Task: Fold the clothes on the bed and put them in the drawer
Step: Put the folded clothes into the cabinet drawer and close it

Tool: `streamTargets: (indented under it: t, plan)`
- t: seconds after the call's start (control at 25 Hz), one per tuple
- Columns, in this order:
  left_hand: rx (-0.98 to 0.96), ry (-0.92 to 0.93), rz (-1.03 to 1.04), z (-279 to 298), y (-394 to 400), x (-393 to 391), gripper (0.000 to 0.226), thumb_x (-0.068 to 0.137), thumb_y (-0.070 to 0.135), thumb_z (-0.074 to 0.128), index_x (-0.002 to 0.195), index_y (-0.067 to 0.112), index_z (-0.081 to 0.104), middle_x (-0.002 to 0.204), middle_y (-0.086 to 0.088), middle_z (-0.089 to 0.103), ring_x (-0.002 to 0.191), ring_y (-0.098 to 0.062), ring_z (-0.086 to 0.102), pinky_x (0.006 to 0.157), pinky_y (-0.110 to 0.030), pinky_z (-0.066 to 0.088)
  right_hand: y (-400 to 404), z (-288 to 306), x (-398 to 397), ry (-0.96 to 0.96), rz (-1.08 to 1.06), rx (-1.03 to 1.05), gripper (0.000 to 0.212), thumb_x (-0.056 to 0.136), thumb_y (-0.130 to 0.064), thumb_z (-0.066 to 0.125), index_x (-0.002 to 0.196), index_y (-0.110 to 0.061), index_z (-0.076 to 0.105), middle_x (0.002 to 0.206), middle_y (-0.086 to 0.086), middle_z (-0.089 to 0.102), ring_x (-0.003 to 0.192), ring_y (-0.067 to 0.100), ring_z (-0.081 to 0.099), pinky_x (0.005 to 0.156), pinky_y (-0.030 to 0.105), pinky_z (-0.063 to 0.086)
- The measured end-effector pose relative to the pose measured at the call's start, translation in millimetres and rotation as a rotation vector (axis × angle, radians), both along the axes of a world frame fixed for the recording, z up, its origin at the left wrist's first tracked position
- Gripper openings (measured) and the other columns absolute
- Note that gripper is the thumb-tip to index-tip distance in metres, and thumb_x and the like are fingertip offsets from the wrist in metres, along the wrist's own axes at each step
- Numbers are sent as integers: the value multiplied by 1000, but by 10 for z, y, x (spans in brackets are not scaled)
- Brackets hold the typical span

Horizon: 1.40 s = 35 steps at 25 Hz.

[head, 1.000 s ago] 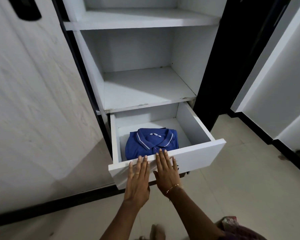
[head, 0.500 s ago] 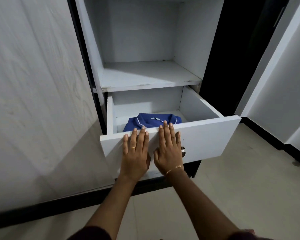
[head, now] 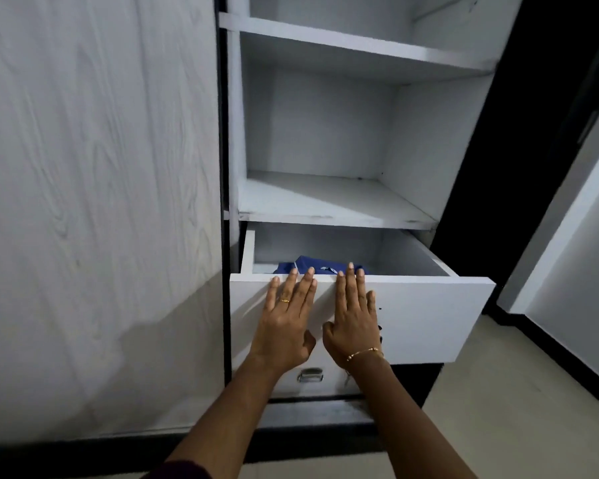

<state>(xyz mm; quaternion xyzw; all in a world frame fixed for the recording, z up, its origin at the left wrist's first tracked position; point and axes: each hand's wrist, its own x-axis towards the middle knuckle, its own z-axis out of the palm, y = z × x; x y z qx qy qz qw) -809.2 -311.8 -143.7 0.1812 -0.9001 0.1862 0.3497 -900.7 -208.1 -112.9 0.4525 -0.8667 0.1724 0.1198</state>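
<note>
— How are the fingers of the left hand (head: 284,326) set?

— Straight and lightly spread, holding nothing. The palm lies flat against the white front panel of the drawer (head: 426,319), with the fingertips reaching the panel's top edge. There is a ring on one finger.

— And the right hand (head: 355,319)?

— The same: fingers straight and close together, pressed flat on the panel just beside the left hand, thumbs nearly meeting. A thin bracelet (head: 363,353) sits on that wrist. Both forearms reach up and forward from the bottom of the view, roughly parallel.

— Where is the clothing?

— A folded blue shirt (head: 320,266) lies inside the drawer, only its top showing behind the fingertips. The drawer stands pulled out from the white wardrobe, under a bare shelf (head: 325,202).

— Anything below?

— A metal handle (head: 310,376) on a lower panel, between the wrists.
</note>
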Motion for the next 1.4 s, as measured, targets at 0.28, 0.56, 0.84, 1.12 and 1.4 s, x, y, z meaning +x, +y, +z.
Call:
streamTargets:
  t: [0.28,0.56,0.84,1.12,1.4]
  plan:
    - [-14,65,58,35,-918,-731,95,60,45,74,139,4,40,147,-14,37,136,-34,34,112,-53,25,-960,76,-751,91,49,55,81,92,-35,36,145,-12,-21,145,3,-37,131,18,-36,115,42,-10]
    - [-38,44,105,-122,-1723,-1257,90,74,41,62,146,8,20,154,-11,23,144,-30,13,116,-49,9,-1775,-142,-1274,192,17,-126,87,81,-42,39,145,-8,-9,148,7,-24,136,25,-25,109,49,-12]
    - [-66,-5,164,-220,-1914,-1382,104,78,61,51,149,10,-6,156,-8,-19,144,-29,-16,116,-49,0,-1905,-290,-1466,284,-12,-63,99,80,-52,47,140,-13,-21,145,6,-34,129,16,-46,106,51,-23]
    - [61,-59,211,-165,-1756,-1438,97,82,65,23,144,9,-24,149,-10,-35,139,-29,-29,113,-53,-7,-1792,-388,-1439,276,10,-106,85,81,-34,40,147,-9,-6,154,12,-14,143,26,-15,112,53,-10]
    - [20,-687,-75,-1605,-1002,-1370,79,82,30,57,147,5,20,154,-14,24,143,-29,21,114,-47,1,-1025,-2145,-1467,83,195,230,71,28,-15,86,97,-14,72,92,3,70,82,18,68,71,31,58]
